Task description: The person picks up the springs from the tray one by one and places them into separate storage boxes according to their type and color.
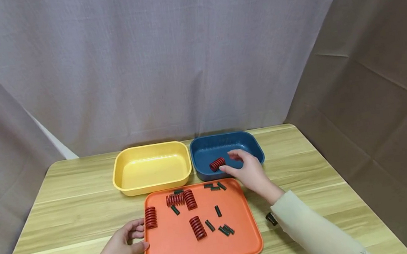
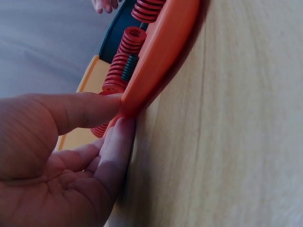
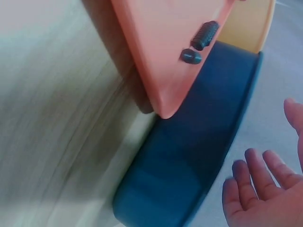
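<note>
Right hand point(image 1: 250, 174): fingers spread, released, nothing held; red spring point(image 1: 217, 164) just off thumb tip, appears inside blue bin point(image 1: 220, 141); left hand point(image 1: 121, 247) pinches rim of orange tray point(image 1: 176, 253); tray bears other red springs point(image 1: 198, 228), small dark springs point(image 1: 218, 211); judged: red spring stiff, fairly heavy, hardly fragile, slightly slippery, apt to roll; best hold across mid-length, thumb opposing fingers.
</note>
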`<state>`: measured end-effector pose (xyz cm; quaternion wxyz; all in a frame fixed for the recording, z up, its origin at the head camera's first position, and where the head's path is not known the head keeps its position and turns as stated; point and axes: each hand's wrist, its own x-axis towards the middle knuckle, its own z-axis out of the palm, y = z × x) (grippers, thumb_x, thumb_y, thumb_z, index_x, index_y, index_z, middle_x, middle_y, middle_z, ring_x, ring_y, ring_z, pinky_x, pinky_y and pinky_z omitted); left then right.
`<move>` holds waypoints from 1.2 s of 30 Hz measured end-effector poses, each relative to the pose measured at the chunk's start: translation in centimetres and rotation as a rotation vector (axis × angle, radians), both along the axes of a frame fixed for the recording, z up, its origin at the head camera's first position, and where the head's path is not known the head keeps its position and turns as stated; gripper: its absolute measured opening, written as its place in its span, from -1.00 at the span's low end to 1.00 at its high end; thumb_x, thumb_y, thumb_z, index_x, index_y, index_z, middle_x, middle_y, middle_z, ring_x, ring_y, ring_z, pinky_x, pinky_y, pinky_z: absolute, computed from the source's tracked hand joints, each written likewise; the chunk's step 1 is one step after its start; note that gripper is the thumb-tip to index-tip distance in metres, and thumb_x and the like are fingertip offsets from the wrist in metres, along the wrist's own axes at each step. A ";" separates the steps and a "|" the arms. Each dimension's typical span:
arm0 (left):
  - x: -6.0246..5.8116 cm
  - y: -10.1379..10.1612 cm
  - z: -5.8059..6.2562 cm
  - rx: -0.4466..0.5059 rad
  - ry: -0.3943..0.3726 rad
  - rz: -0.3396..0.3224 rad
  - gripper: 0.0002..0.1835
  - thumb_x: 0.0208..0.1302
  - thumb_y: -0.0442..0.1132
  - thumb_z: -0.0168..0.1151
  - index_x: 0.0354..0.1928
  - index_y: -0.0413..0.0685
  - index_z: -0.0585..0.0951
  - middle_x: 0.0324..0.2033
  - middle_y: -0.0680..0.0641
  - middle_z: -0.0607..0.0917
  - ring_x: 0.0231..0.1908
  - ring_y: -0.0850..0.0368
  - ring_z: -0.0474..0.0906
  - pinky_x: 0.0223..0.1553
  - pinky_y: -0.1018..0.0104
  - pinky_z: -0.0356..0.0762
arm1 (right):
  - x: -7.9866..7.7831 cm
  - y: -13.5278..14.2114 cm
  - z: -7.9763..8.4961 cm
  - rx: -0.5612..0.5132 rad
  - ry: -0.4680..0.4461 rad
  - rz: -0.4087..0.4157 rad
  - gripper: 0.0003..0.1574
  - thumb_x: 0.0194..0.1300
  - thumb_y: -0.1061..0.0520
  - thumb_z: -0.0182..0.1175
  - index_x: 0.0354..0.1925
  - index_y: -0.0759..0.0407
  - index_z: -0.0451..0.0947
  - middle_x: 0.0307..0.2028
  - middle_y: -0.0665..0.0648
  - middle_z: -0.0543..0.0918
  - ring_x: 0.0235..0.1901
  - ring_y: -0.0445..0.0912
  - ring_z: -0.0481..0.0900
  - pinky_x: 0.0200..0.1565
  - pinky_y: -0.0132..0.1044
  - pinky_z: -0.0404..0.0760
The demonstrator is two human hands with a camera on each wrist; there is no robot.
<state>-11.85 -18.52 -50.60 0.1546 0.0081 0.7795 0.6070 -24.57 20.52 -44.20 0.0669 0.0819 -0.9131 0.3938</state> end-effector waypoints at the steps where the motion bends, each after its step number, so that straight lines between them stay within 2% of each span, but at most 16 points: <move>1: 0.0 0.0 0.0 0.003 -0.002 -0.001 -0.25 0.03 -0.40 0.43 0.29 -0.33 0.33 0.01 -0.17 0.49 0.00 -0.01 0.46 -0.11 0.36 0.50 | 0.2 0.0 0.1 0.000 0.001 0.010 -0.24 0.07 -0.29 0.39 0.15 0.01 0.49 0.03 0.11 0.59 0.07 0.05 0.50 0.07 0.02 0.48; 6: 0.0 0.0 0.1 0.009 -0.003 -0.002 -0.25 0.03 -0.40 0.43 0.29 -0.34 0.33 0.01 -0.18 0.49 -0.01 -0.01 0.46 -0.12 0.36 0.51 | 1.3 0.0 0.4 -0.014 -0.013 0.100 -0.20 0.05 -0.30 0.39 0.17 0.02 0.50 0.01 0.10 0.60 0.05 0.03 0.52 0.10 0.03 0.46; 10: 0.0 0.0 0.1 0.032 -0.005 -0.012 -0.25 0.04 -0.41 0.42 0.29 -0.36 0.32 0.01 -0.20 0.48 -0.01 -0.02 0.46 -0.12 0.36 0.51 | 2.0 0.0 0.4 -0.053 -0.040 0.200 -0.16 0.04 -0.27 0.41 0.19 0.10 0.50 0.02 0.16 0.60 0.03 0.08 0.52 0.08 0.06 0.45; 13: 0.0 0.0 0.1 0.043 -0.006 -0.019 -0.25 0.05 -0.42 0.41 0.29 -0.37 0.31 0.01 -0.21 0.47 -0.01 -0.03 0.45 -0.12 0.35 0.52 | 2.7 -0.3 0.8 -0.087 -0.064 0.275 -0.25 0.04 -0.19 0.44 0.16 0.06 0.52 0.00 0.13 0.61 0.01 0.07 0.53 0.05 0.08 0.47; 16: 0.1 0.0 0.1 0.037 -0.006 -0.018 -0.26 0.05 -0.41 0.42 0.29 -0.37 0.31 0.01 -0.20 0.47 0.00 -0.03 0.45 -0.13 0.36 0.51 | 3.1 -0.6 0.6 -0.127 -0.103 0.349 -0.34 0.05 -0.06 0.47 0.12 -0.01 0.54 -0.02 0.11 0.61 -0.01 0.11 0.53 0.04 0.10 0.48; 19: 0.1 0.0 0.2 0.032 -0.014 -0.014 -0.25 0.05 -0.40 0.42 0.29 -0.36 0.31 0.01 -0.20 0.47 0.00 -0.03 0.45 -0.12 0.36 0.51 | 3.3 -0.7 -0.1 -0.134 -0.151 0.401 -0.36 0.05 0.00 0.48 0.12 0.00 0.56 -0.02 0.07 0.61 0.00 0.11 0.53 0.04 0.09 0.48; 20: 0.1 0.0 0.2 0.032 -0.017 -0.013 -0.25 0.06 -0.40 0.42 0.30 -0.36 0.31 0.02 -0.20 0.47 0.00 -0.03 0.45 -0.12 0.36 0.51 | 3.1 -0.6 -0.8 -0.130 -0.165 0.417 -0.35 0.04 -0.04 0.48 0.12 -0.01 0.56 0.00 0.08 0.61 0.01 0.13 0.52 0.04 0.11 0.47; 23: 0.1 0.0 0.3 0.031 -0.029 -0.012 -0.25 0.06 -0.41 0.42 0.30 -0.36 0.31 0.03 -0.20 0.47 0.00 -0.03 0.45 -0.13 0.35 0.52 | 3.1 -0.6 -1.6 -0.094 -0.208 0.449 -0.30 0.04 -0.11 0.47 0.13 0.06 0.56 0.02 0.08 0.60 0.00 0.08 0.53 0.02 0.06 0.50; 29: 0.1 0.0 0.2 0.017 -0.046 -0.008 -0.25 0.06 -0.41 0.41 0.31 -0.35 0.30 0.03 -0.19 0.47 0.01 -0.03 0.45 -0.12 0.35 0.52 | 3.1 -0.5 -2.7 -0.051 -0.268 0.499 -0.29 0.05 -0.08 0.47 0.14 0.13 0.55 -0.03 0.13 0.62 -0.06 0.04 0.56 -0.01 -0.08 0.53; 36: 0.1 0.0 0.1 0.015 -0.040 -0.004 -0.24 0.05 -0.41 0.42 0.30 -0.35 0.31 0.02 -0.18 0.48 0.00 -0.02 0.45 -0.12 0.35 0.51 | 3.4 -0.4 -3.6 0.003 -0.336 0.533 -0.35 0.09 -0.06 0.45 0.13 0.09 0.56 -0.04 -0.01 0.64 -0.05 -0.06 0.56 0.02 -0.14 0.52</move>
